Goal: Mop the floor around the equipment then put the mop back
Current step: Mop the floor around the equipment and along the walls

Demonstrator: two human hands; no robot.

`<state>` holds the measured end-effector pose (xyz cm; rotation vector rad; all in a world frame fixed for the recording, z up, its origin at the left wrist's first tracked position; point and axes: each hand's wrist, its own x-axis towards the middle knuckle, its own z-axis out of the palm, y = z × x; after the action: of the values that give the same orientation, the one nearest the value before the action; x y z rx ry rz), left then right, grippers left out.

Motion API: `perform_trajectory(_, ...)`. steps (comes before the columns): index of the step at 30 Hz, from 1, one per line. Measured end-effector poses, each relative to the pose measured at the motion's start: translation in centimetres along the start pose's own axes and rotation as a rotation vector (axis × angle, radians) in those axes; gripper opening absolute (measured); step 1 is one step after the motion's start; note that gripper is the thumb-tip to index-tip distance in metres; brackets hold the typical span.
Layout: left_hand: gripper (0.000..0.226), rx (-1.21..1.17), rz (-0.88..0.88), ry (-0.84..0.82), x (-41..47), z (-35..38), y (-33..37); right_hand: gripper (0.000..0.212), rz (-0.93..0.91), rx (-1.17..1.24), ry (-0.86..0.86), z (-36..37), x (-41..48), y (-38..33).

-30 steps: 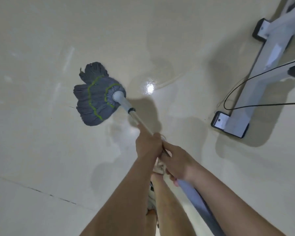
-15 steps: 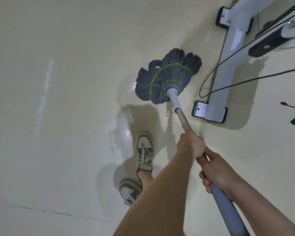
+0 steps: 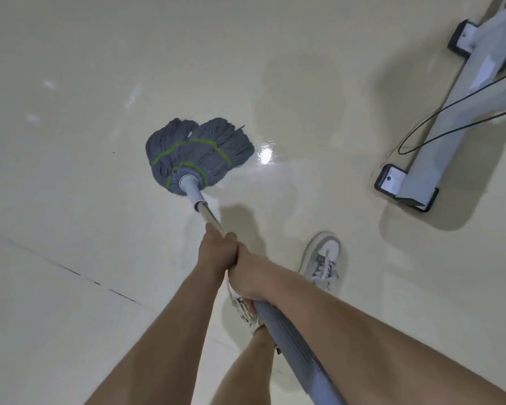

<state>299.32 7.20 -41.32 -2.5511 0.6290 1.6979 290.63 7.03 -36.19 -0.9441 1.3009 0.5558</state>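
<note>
The mop head (image 3: 199, 153), grey strands with green stitched bands, lies spread on the cream floor (image 3: 70, 200) in the middle of the view. Its handle (image 3: 292, 343) runs down and right, metal near the head and grey ribbed lower down. My left hand (image 3: 216, 251) grips the metal part of the handle. My right hand (image 3: 250, 277) grips it just behind, touching the left hand. The grey metal foot of the equipment (image 3: 438, 147) lies on the floor at the right, apart from the mop head.
A black cable (image 3: 421, 127) loops over the equipment foot, which ends in black caps (image 3: 390, 181). My shoe (image 3: 323, 258) stands right of my hands; my other shoe (image 3: 243, 311) is partly hidden under them. A wet glossy patch (image 3: 265, 155) shines beside the mop head.
The mop head has swung left, away from the equipment foot, to the middle of the floor. Both hands kept their grip and now touch each other.
</note>
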Motion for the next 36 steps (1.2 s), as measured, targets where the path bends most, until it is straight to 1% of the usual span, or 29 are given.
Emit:
perform_trajectory(1,0.042,-0.009,-0.028,0.022,0.1,-0.4,-1.1,0.052,-0.016,-0.009,-0.015,0.8,0.4,-0.1)
perform_trajectory(3,0.044,0.007,-0.065,0.028,-0.1,-0.2,-2.5,0.043,-0.046,-0.041,-0.020,2.1,0.9,0.7)
perform_trajectory(6,0.048,0.050,-0.028,0.031,-1.3,2.2,-3.0,0.030,-0.062,-0.030,0.041,1.8,0.2,3.9)
perform_trajectory(9,0.056,0.066,0.028,0.028,-2.9,7.1,-0.7,0.030,-0.116,0.008,0.119,-1.2,-1.3,8.4)
perform_trajectory(12,0.059,0.054,0.075,0.010,-4.7,13.7,3.1,0.028,-0.126,0.045,0.177,-6.1,-2.8,14.4)
perform_trajectory(14,0.066,0.085,0.114,-0.057,-6.9,18.9,5.7,0.032,-0.104,0.045,0.228,-9.4,-4.9,19.1)
perform_trajectory(17,0.073,0.189,0.205,-0.200,-10.9,27.0,9.0,0.035,-0.032,0.139,0.263,-13.5,-8.6,26.3)
perform_trajectory(19,0.073,0.254,0.247,-0.272,-13.5,31.6,10.5,0.035,0.036,0.270,0.294,-15.4,-11.3,30.4)
perform_trajectory(22,0.071,0.256,0.276,-0.366,-15.6,36.3,12.2,0.034,0.125,0.438,0.318,-17.5,-13.4,34.1)
perform_trajectory(25,0.069,0.186,0.289,-0.357,-15.0,38.0,13.9,0.029,0.107,0.497,0.326,-19.5,-12.9,35.0)
perform_trajectory(27,0.059,0.069,0.295,-0.338,-14.3,37.8,15.1,0.028,0.074,0.522,0.330,-21.0,-11.8,34.3)
perform_trajectory(28,0.055,0.025,0.297,-0.319,-13.8,37.6,15.9,0.029,0.045,0.517,0.332,-21.8,-11.1,33.9)
perform_trajectory(30,0.056,-0.011,0.314,-0.261,-12.4,36.9,17.5,0.029,0.006,0.469,0.332,-23.4,-9.4,32.9)
perform_trajectory(33,0.058,0.009,0.313,-0.202,-11.1,35.8,19.0,0.031,0.042,0.458,0.258,-24.6,-7.2,31.6)
perform_trajectory(35,0.058,-0.007,0.283,-0.163,-11.2,35.1,18.0,0.032,0.054,0.405,0.193,-23.7,-6.8,31.5)
perform_trajectory(36,0.058,-0.017,0.263,-0.157,-11.5,34.8,16.8,0.033,0.037,0.338,0.167,-22.8,-6.8,31.6)
